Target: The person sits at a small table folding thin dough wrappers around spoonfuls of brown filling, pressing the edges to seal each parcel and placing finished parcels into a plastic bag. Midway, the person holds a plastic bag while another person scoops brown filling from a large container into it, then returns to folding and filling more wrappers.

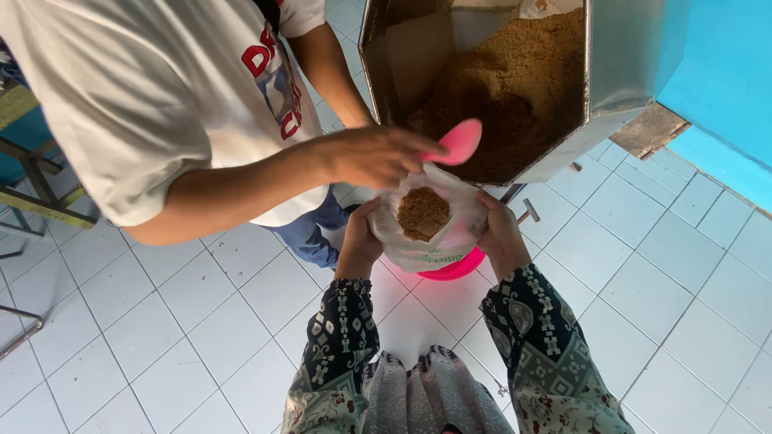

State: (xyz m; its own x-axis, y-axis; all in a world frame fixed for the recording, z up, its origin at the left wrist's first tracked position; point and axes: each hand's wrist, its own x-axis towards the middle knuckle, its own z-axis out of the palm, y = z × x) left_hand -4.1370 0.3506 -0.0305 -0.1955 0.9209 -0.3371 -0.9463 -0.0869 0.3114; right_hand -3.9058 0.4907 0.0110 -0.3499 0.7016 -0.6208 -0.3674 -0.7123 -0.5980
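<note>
Both grips closed on clear bag (434,233): left hand (359,237), right hand (500,237) flanking it.

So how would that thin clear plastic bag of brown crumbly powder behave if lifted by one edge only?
The thin clear plastic bag would likely sag: its film is already crumpled where the left hand and right hand hold it open. The brown crumbly powder probably weights the bottom, so the mouth could tip and spill.

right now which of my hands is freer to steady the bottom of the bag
Probably the left hand: it grips the plastic bag lower on its side, near the pink bowl. The right hand holds up nearer the rim.
</note>
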